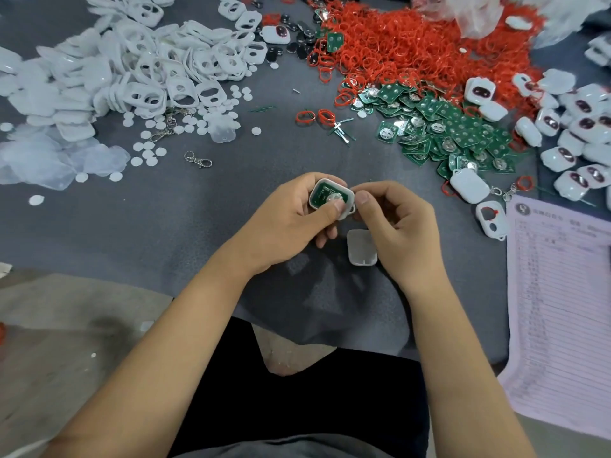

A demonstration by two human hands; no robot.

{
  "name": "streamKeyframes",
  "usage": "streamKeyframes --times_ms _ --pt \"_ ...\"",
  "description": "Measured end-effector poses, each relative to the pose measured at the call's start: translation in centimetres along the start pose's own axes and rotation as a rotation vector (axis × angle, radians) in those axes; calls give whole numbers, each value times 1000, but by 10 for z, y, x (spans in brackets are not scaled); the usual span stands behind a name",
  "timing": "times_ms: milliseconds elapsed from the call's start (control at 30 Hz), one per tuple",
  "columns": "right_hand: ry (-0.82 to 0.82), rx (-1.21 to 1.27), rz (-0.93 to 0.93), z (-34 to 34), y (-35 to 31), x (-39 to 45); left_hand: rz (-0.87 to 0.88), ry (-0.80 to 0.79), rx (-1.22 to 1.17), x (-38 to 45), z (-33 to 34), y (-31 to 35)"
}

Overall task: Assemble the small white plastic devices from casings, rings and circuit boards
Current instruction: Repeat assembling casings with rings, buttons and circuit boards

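A casing [331, 199] with a board [322, 192] already seated in it is gripped by the left hand [291, 219] above the desk's near edge, while its right rim is pinched by the right hand [393, 226], under which a loose cover [361, 247] lies on the desk [231, 206]. Finished devices [568, 133] are heaped at the right edge, yet large piles of casings [139, 71], rings [413, 47] and boards [456, 133] are left, so much seems undone. Whether a ring is fitted cannot be told, the casing being half hidden by fingers.
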State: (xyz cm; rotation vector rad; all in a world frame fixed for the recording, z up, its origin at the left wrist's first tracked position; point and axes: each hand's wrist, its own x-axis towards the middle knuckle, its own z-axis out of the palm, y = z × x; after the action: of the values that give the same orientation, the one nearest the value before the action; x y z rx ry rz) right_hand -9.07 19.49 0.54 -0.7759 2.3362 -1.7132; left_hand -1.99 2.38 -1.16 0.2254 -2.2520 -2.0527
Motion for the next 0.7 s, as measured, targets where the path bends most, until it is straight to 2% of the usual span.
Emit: streamKeyframes --times_ms 300,567,700 --pt "7 6 -12 1 0 0 12 -21 -45 -3 2 7" --pt "61 0 1 1 -1 1 -70 -25 -301 -3 3 15" --pt "82 13 15 2 -3 1 -81 -12 -312 -3 4 14"
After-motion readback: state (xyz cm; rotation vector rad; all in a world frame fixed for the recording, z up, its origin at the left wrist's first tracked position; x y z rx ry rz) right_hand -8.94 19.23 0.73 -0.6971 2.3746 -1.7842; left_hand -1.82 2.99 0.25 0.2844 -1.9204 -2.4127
